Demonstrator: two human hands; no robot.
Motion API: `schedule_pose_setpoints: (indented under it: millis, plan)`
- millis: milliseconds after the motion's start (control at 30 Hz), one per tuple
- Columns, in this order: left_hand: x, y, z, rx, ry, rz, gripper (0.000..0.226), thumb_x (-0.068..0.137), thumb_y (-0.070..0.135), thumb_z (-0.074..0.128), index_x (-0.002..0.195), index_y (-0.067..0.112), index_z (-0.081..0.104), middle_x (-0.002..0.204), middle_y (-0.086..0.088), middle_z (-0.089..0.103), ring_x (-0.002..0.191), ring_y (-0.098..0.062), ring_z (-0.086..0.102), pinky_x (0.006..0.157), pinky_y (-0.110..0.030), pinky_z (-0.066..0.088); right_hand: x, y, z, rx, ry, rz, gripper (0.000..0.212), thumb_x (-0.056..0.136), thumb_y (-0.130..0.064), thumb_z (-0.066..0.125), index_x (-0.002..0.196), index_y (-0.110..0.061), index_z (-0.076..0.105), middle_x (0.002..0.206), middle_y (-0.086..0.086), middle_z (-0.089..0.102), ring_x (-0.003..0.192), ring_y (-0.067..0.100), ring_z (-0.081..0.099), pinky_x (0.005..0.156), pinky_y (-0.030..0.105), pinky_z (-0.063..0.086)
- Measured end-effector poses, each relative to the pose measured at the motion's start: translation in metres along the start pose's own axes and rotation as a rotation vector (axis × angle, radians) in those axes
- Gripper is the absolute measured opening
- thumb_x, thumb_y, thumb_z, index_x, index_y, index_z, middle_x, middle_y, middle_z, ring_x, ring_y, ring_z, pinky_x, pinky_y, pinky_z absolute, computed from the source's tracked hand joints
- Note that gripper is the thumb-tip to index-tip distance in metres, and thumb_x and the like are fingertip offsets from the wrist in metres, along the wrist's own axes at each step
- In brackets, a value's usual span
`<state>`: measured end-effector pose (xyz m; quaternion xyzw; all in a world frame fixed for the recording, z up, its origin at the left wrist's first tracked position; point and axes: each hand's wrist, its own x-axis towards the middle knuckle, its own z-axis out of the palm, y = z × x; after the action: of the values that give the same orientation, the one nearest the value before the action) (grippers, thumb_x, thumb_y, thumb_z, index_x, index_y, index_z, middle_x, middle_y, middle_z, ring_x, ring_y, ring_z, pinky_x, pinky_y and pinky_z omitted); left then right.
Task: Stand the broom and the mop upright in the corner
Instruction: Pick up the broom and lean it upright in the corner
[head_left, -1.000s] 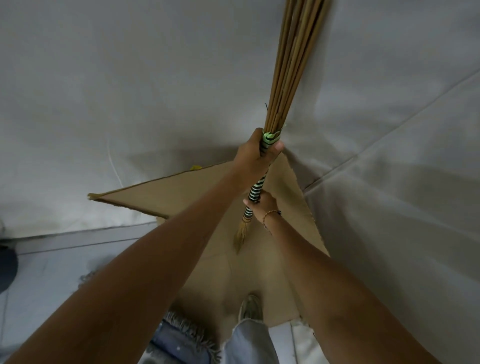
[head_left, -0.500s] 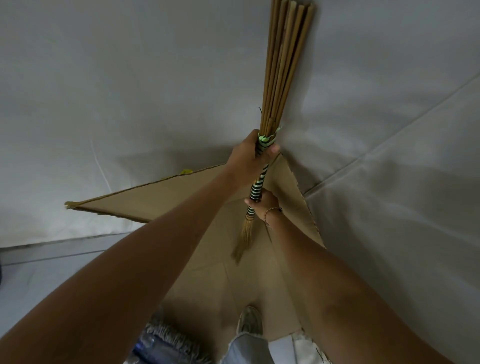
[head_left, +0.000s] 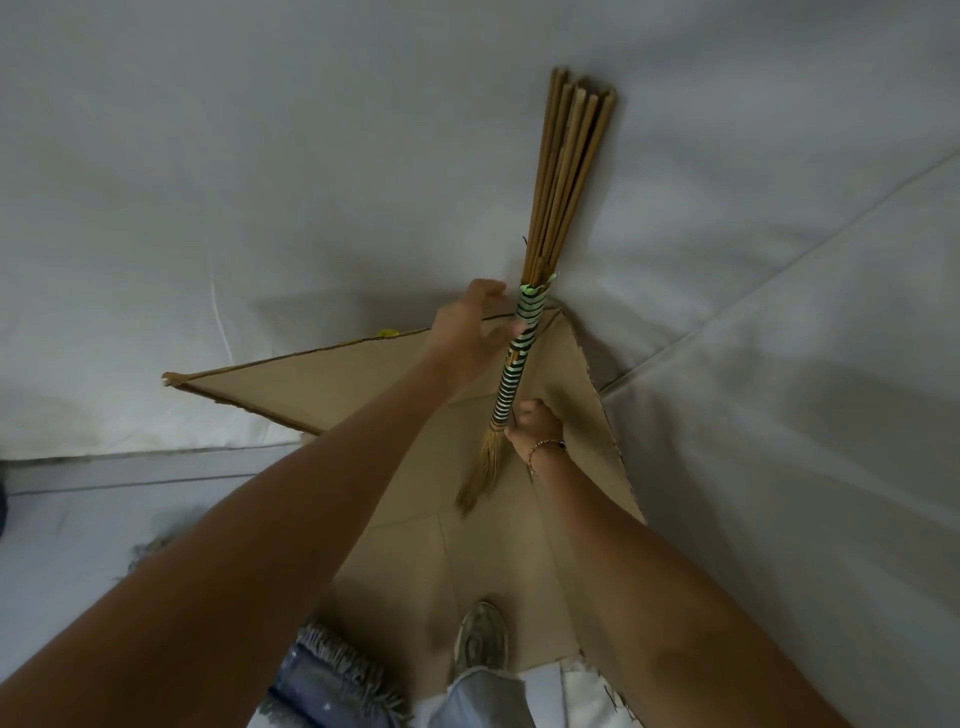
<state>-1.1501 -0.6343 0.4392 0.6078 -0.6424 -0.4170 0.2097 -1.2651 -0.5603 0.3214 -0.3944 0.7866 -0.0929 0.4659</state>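
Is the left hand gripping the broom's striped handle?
No, the left hand is open beside the broom; only the right hand grips it.

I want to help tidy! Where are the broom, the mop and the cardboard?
broom (head_left: 519, 358): head view, striped wrapped part.
mop (head_left: 332, 675): head view, fringed head, bottom edge.
cardboard (head_left: 332, 379): head view, bare left flap.

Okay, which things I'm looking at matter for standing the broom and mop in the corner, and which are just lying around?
Part of the job:
broom, right hand gripping its striped handle
left hand, fingers loosened beside the handle
mop head on the floor
wall corner

Just lying about:
cardboard sheet
shoe
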Motion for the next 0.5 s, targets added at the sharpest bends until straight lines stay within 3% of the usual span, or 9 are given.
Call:
schedule_pose_setpoints:
  millis: [100,200,300,400,500]
  plan:
    - [-0.039,-0.003,-0.027,0.08,0.11,0.038,0.036,0.088,0.027,0.064,0.118,0.007,0.06,0.119,-0.008,0.069,0.114,-0.021,0.063,0.087,-0.018,0.037,-0.044,-0.009,0.003,0.017,0.0,-0.071,0.024,0.085,-0.006,0.057,0.108,-0.005,0.066,0.112,0.015,0.07,0.105,0.027,0.064,0.083,0.021,0.046]
    - [-0.085,-0.012,-0.069,0.213,-0.042,0.082,0.026,0.09,0.016,0.062,0.108,-0.001,0.068,0.113,-0.015,0.071,0.108,-0.027,0.066,0.084,-0.015,0.036,-0.095,-0.034,-0.001,0.048,0.023,-0.251,0.02,0.086,0.0,0.054,0.1,0.0,0.069,0.102,0.018,0.072,0.098,0.027,0.067,0.079,0.015,0.044]
    - [-0.138,-0.034,-0.122,0.407,-0.248,-0.002,0.033,0.096,0.018,0.051,0.124,0.002,0.06,0.133,-0.013,0.06,0.122,-0.027,0.056,0.102,-0.026,0.035,-0.144,-0.059,0.0,0.004,0.012,-0.381,0.017,0.087,-0.002,0.055,0.096,-0.001,0.069,0.098,0.017,0.073,0.096,0.027,0.068,0.089,0.031,0.053]
    - [-0.205,-0.054,-0.178,0.51,-0.234,-0.132,0.042,0.099,0.02,0.045,0.137,0.005,0.046,0.144,-0.013,0.05,0.135,-0.027,0.044,0.116,-0.037,0.02,-0.196,-0.083,0.021,-0.197,-0.107,-0.442,0.019,0.09,-0.009,0.052,0.102,-0.006,0.067,0.106,0.013,0.072,0.102,0.026,0.066,0.092,0.037,0.051]
    - [-0.297,-0.076,-0.229,0.54,-0.115,-0.196,0.043,0.1,0.021,0.041,0.14,0.005,0.042,0.145,-0.013,0.048,0.136,-0.026,0.041,0.119,-0.037,0.012,-0.268,-0.096,0.065,-0.515,-0.263,-0.534,0.029,0.093,-0.017,0.048,0.119,-0.01,0.06,0.123,0.013,0.065,0.116,0.028,0.058,0.099,0.036,0.046]
